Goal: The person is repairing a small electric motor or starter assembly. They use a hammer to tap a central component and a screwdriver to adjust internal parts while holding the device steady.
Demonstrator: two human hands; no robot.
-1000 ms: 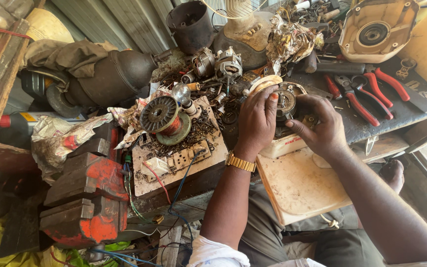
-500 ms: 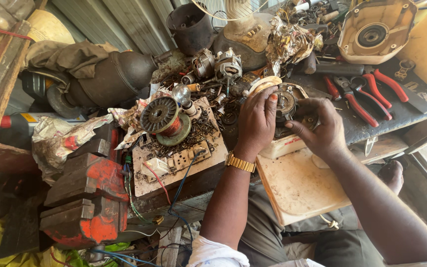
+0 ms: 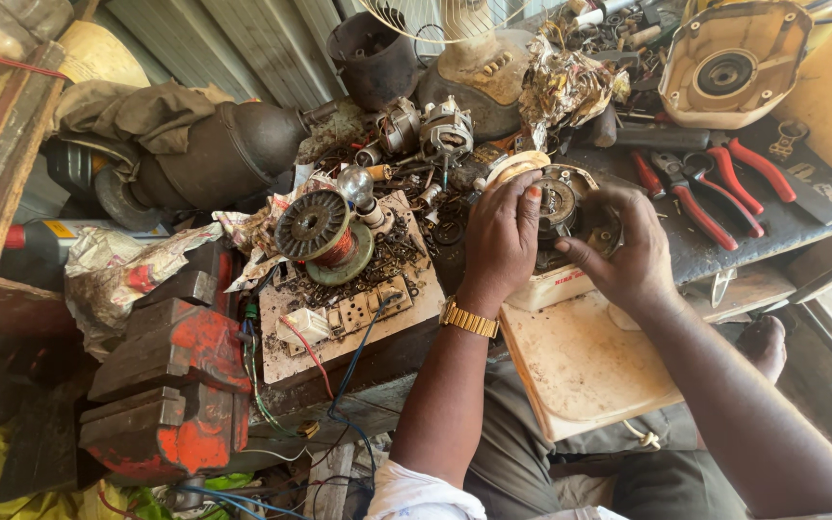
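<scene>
Left hand (image 3: 501, 231) curled over small round motor (image 3: 560, 204), gripping its left side; right hand (image 3: 628, 246) cups right side. I see motor atop pale block (image 3: 562, 287), shaft axis pointing up toward camera.

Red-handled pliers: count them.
2, maybe more hidden in clutter. Both lie on the dark bench right of the hands: one pair nearer them, the other just beyond.

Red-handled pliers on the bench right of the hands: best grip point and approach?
Grip the pliers by the two red handles, coming from above on the near side. They lie flat on the dark bench top, jaws pointing away toward the clutter, handle ends splayed toward the bench edge. The right hand is nearest.
</scene>
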